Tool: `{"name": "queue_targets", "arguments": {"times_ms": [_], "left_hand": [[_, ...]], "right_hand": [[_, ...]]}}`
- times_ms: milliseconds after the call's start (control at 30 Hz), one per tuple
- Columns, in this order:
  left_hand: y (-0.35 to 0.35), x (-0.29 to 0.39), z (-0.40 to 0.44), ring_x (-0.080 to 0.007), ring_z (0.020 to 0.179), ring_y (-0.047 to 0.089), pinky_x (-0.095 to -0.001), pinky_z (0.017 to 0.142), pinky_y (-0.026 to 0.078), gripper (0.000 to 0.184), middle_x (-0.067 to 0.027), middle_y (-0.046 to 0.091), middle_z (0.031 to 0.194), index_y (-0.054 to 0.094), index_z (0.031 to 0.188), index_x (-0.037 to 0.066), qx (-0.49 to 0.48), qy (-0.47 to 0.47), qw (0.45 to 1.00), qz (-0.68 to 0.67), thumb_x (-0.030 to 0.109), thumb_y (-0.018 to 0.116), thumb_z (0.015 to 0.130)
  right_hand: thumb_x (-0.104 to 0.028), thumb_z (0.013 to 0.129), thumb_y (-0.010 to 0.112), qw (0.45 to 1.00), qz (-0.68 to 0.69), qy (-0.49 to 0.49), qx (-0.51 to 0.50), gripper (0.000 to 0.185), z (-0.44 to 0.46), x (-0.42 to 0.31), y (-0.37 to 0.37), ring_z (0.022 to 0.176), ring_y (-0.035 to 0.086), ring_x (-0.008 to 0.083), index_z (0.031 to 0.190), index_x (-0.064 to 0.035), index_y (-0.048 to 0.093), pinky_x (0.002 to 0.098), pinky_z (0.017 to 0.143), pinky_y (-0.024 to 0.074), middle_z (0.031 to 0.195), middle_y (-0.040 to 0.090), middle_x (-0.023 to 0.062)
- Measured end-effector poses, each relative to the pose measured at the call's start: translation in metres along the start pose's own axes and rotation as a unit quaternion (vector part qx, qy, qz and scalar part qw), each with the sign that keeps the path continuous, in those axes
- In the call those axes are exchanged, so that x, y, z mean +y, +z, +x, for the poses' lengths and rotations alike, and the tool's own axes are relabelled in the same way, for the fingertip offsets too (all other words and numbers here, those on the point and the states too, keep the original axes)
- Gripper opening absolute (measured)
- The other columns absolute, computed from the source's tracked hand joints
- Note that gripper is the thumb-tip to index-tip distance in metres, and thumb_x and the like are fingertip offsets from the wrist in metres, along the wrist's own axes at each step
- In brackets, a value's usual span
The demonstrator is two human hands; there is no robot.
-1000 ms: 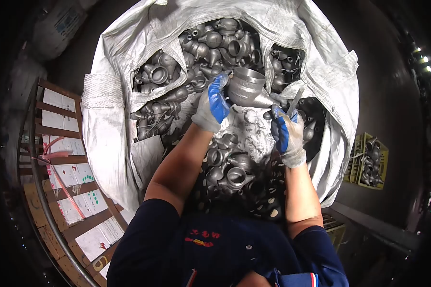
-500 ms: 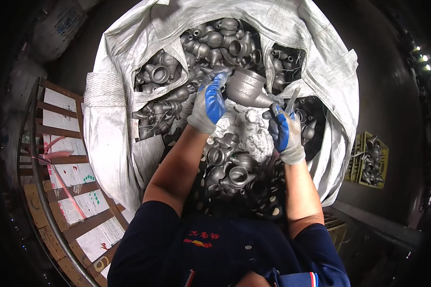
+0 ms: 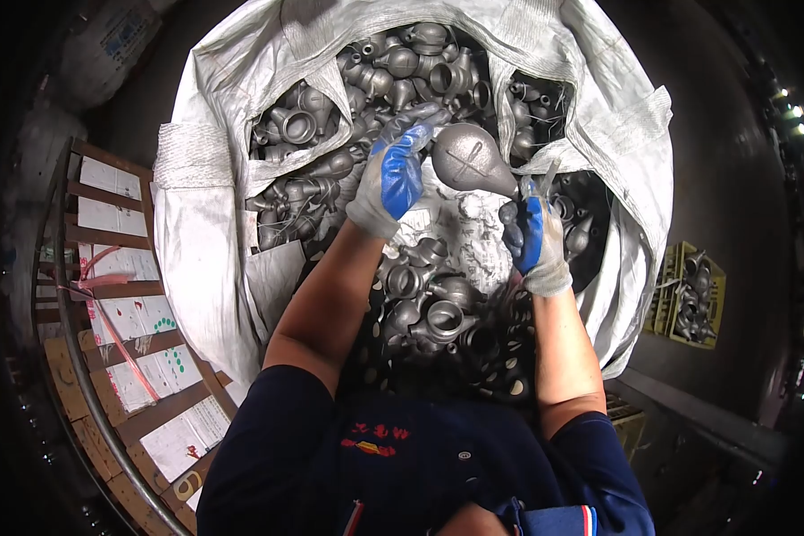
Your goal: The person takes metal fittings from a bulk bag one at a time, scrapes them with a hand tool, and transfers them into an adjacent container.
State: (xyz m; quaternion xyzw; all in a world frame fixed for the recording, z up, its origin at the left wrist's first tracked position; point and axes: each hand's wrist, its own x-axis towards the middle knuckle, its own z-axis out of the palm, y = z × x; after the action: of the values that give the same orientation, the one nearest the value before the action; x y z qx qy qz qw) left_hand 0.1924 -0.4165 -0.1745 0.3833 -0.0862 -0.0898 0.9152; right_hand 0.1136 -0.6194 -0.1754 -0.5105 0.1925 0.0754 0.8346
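A grey, bulb-shaped metal casting (image 3: 470,159) hangs above the open bag, its rounded side with a raised cross mark facing me. Its narrow end points right, into my right hand (image 3: 536,237), which is closed around it in a blue-and-grey coated glove. A thin, flat, blade-like tool (image 3: 552,171) also sticks up from that hand. My left hand (image 3: 395,174), gloved alike, is at the casting's left edge with fingers stretched out; whether they touch it I cannot tell. More castings (image 3: 438,308) lie in my lap on dark spotted cloth.
The large white woven bag (image 3: 196,241) surrounds the work, with many castings (image 3: 397,67) heaped inside and straps crossing them. A yellow crate (image 3: 683,290) of castings stands on the floor at right. A slatted rack (image 3: 125,295) with a metal rail is at left.
The casting has turned so its rounded, marked side faces me instead of its open rim. My left hand's fingers have straightened out. My right hand stays at the narrow end.
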Motion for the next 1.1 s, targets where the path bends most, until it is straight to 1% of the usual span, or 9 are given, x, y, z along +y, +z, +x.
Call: {"name": "queue_targets", "arguments": {"times_ms": [333,433,467,533,700,967,1000,1033,1100], "left_hand": [[-0.003,-0.006,-0.005,-0.0162,0.101,0.056,-0.0274,0.087,0.046,0.025,-0.0111,0.058,0.111,0.054,0.112,-0.001,0.048,-0.042,0.993,0.098,0.01,0.049,0.09],[-0.013,-0.014,-0.003,-0.0093,0.09,0.059,-0.0202,0.074,0.047,0.024,-0.0041,0.061,0.104,0.057,0.112,0.004,0.004,0.088,0.947,0.309,0.014,0.051,0.091],[-0.011,-0.014,-0.004,-0.0093,0.09,0.059,-0.0202,0.074,0.047,0.024,-0.0041,0.061,0.104,0.057,0.112,0.004,0.004,0.088,0.947,0.309,0.014,0.051,0.091],[-0.003,-0.01,-0.008,-0.008,0.084,0.058,-0.0199,0.069,0.046,0.022,-0.0025,0.062,0.096,0.058,0.109,0.005,0.122,-0.088,0.979,0.139,0.015,0.05,0.091],[-0.005,-0.013,-0.009,-0.0069,0.072,0.056,-0.0203,0.06,0.044,0.021,-0.0015,0.06,0.088,0.06,0.104,0.006,0.142,-0.121,0.968,0.17,0.019,0.052,0.09],[-0.006,-0.013,-0.012,-0.017,0.078,0.061,-0.0285,0.065,0.049,0.028,-0.0086,0.062,0.094,0.057,0.11,0.002,0.118,-0.169,0.97,0.127,0.019,0.056,0.087],[-0.01,-0.012,-0.013,-0.0186,0.077,0.062,-0.0289,0.065,0.049,0.036,-0.0096,0.063,0.091,0.054,0.114,0.002,0.005,0.097,0.884,0.457,0.016,0.062,0.082],[-0.013,-0.012,-0.014,-0.0201,0.075,0.062,-0.0293,0.065,0.049,0.046,-0.0105,0.063,0.088,0.051,0.118,0.003,-0.109,0.343,0.622,0.696,0.013,0.068,0.076],[-0.013,-0.013,-0.019,-0.0246,0.086,0.061,-0.0337,0.074,0.048,0.053,-0.015,0.062,0.097,0.047,0.122,0.002,-0.124,0.317,0.652,0.678,0.01,0.068,0.075]], "right_hand": [[-0.028,0.089,0.055,0.995,-0.043,-0.087,0.014,0.02,-0.002,-0.001,0.0,0.037,0.037,0.0054,0.09,-0.0085,0.055,0.0191,0.033,0.0261,0.06,0.057,0.004],[-0.024,0.088,0.057,0.997,-0.012,-0.08,0.005,0.018,-0.007,-0.005,0.002,0.04,0.037,0.0035,0.094,-0.0066,0.056,0.0177,0.037,0.0269,0.064,0.058,0.0034],[-0.024,0.088,0.057,0.996,-0.013,-0.087,-0.004,0.02,-0.007,-0.007,0.003,0.041,0.037,0.0031,0.097,-0.0059,0.057,0.0174,0.037,0.0272,0.066,0.058,0.0034],[-0.023,0.089,0.057,0.994,-0.016,-0.094,-0.046,0.028,-0.01,-0.013,0.003,0.041,0.036,0.0021,0.109,-0.004,0.055,0.0162,0.037,0.0265,0.069,0.058,0.0034],[-0.02,0.089,0.055,0.991,-0.049,-0.109,-0.061,0.039,-0.015,-0.021,0.004,0.042,0.035,0.0008,0.123,-0.0024,0.049,0.0145,0.036,0.0252,0.068,0.057,0.003],[-0.021,0.089,0.055,0.991,-0.063,-0.117,-0.023,0.023,-0.008,-0.012,-0.011,0.039,0.037,0.0028,0.106,-0.0049,0.055,0.0163,0.034,0.0266,0.065,0.057,0.0019],[-0.022,0.089,0.055,0.989,-0.077,-0.124,-0.006,0.018,-0.008,-0.012,-0.011,0.038,0.038,0.0032,0.099,-0.0065,0.056,0.0167,0.034,0.0268,0.063,0.056,0.0014],[-0.022,0.089,0.055,0.989,-0.077,-0.124,-0.006,0.018,-0.008,-0.012,-0.011,0.038,0.038,0.0032,0.099,-0.0065,0.056,0.0167,0.034,0.0268,0.063,0.056,0.0014],[-0.025,0.089,0.056,0.993,-0.074,-0.088,0.029,0.016,-0.01,-0.016,-0.009,0.037,0.037,0.0036,0.092,-0.0091,0.056,0.0173,0.033,0.0267,0.06,0.055,0.0005]]}}
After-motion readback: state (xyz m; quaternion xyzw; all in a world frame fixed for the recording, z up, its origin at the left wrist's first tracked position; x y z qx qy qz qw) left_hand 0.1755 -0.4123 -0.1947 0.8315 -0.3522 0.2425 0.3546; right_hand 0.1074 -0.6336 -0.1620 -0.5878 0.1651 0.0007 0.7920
